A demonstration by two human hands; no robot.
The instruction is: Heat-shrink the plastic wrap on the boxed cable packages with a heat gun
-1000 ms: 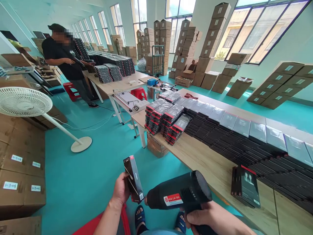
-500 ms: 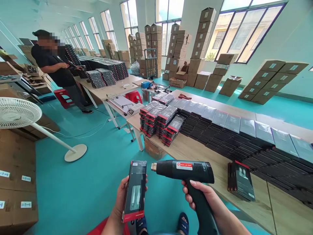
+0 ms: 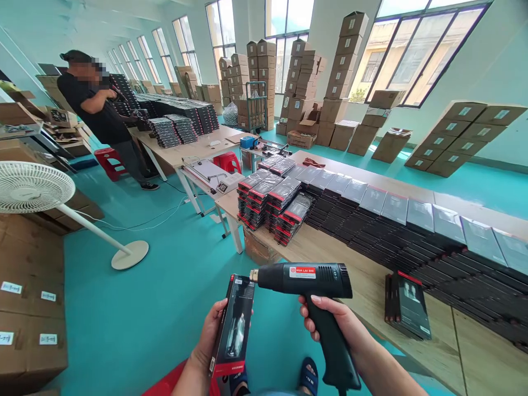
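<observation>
My left hand is wrapped round a slim black box with a red lower edge and a clear window, held upright and slightly turned. The grip of a black heat gun is in my right hand. Its metal nozzle points left, close to the box's top right corner; whether they touch I cannot tell. To the right, a small stack of similar boxes lies on the wooden table.
Long rows of wrapped boxes and red-edged stacks cover much of the table. A white fan stands left, above cartons. A person stands at a far table. Cartons line the windows.
The heat gun has moved left and slightly up, its nozzle now nearer the box. My left hand has turned the box so more of its side shows. The far person's arm is raised higher.
</observation>
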